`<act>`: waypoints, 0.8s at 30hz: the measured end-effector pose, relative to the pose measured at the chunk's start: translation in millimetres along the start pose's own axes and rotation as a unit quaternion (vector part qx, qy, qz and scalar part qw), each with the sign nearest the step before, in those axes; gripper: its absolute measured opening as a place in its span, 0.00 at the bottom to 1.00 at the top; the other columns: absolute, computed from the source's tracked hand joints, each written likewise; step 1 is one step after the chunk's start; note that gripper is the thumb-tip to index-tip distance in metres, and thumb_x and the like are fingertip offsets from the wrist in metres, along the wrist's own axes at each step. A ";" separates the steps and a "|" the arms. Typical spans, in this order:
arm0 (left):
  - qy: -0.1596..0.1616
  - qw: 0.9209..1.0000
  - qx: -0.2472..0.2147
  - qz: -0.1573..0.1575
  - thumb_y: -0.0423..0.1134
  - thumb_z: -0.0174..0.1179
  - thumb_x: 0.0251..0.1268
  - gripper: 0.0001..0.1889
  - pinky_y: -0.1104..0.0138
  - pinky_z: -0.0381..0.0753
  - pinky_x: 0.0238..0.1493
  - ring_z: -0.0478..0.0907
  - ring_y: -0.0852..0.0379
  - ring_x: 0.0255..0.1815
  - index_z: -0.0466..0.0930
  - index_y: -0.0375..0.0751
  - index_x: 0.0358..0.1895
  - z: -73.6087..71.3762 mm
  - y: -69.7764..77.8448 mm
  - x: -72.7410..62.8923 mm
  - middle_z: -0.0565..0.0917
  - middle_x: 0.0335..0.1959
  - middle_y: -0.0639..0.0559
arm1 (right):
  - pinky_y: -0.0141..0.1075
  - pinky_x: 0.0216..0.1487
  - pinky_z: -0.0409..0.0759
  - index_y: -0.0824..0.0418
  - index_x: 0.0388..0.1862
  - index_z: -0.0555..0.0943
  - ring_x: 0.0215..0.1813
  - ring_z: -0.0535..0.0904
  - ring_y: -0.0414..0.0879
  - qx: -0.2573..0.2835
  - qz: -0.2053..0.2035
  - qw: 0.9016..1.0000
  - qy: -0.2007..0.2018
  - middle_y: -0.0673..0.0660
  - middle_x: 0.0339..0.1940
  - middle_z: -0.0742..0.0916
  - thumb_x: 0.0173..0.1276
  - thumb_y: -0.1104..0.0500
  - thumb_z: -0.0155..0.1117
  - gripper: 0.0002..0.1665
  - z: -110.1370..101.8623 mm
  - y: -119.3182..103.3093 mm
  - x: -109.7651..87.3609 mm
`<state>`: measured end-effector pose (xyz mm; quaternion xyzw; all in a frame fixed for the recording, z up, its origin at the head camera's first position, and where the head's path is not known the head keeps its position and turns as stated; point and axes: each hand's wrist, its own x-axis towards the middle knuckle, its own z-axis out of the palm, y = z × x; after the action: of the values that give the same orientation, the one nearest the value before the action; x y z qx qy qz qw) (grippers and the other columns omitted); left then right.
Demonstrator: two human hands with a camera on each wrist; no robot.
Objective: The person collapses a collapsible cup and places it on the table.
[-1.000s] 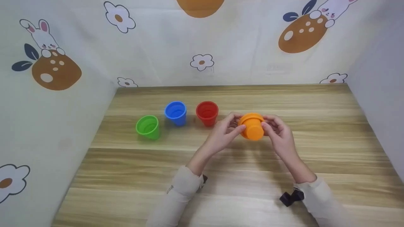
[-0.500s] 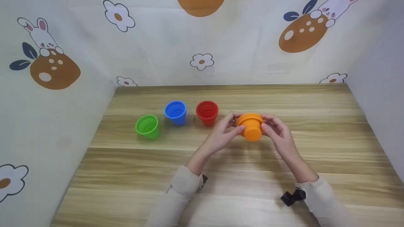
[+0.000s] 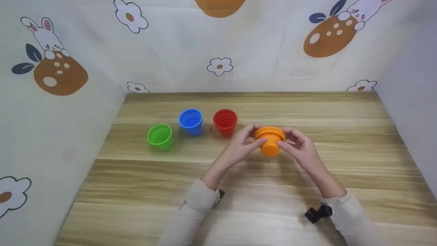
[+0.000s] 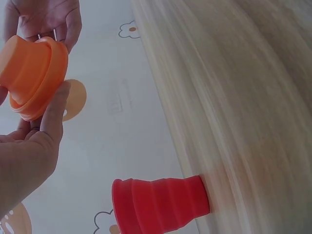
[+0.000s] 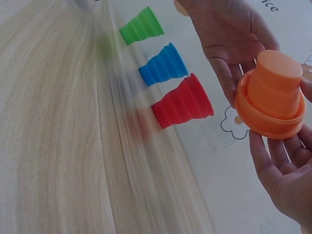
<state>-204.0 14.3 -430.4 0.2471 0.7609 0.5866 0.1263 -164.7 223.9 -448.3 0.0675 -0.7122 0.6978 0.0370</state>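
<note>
An orange collapsible cup is held above the table between both hands, its wide rim up and its narrow base toward the camera. My left hand grips it from the left, thumb on the lower wall and fingers behind the rim. From the other side my right hand holds it the same way. In the right wrist view the orange cup shows its upper section folded down around the base section. To the left stand a red cup, a blue cup and a green cup, all upright and extended.
The wood-grain table meets a patterned back wall behind the cups. Plain and printed side walls rise at both ends. A black wrist device sits at the right sleeve.
The orange cup has tilted more upright and come slightly left and nearer, its rim now seen more edge-on. Both hands moved with it. The other cups stay in place.
</note>
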 end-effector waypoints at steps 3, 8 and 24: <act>0.003 1.000 0.003 0.007 0.43 0.62 0.70 0.18 0.64 0.81 0.59 0.76 0.60 0.50 0.75 0.40 0.58 0.5 0.2 -0.4 0.83 0.51 0.48 | 0.27 0.49 0.85 0.75 0.54 0.77 0.49 0.81 0.40 -0.001 0.000 1.000 -0.004 0.49 0.46 0.85 0.66 0.75 0.62 0.17 0.4 -0.8 -0.5; -0.001 1.000 -0.005 0.008 0.40 0.63 0.69 0.19 0.58 0.84 0.58 0.77 0.57 0.50 0.74 0.37 0.57 1.8 0.5 -0.7 0.82 0.53 0.44 | 0.27 0.49 0.85 0.74 0.53 0.77 0.50 0.81 0.40 -0.006 0.004 1.000 -0.010 0.49 0.46 0.85 0.66 0.74 0.62 0.16 0.8 -2.7 -1.3; 0.009 0.999 0.047 0.009 0.37 0.62 0.70 0.12 0.68 0.85 0.53 0.78 0.58 0.46 0.77 0.41 0.53 3.0 0.6 2.1 0.84 0.49 0.48 | 0.26 0.47 0.85 0.74 0.50 0.78 0.48 0.81 0.39 -0.028 0.012 0.999 0.013 0.46 0.42 0.85 0.67 0.72 0.62 0.13 3.5 -1.6 -0.7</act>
<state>-204.1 18.0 -430.5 0.2537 0.7864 0.5538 0.1024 -163.6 220.5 -446.9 0.0490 -0.7313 0.6791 0.0397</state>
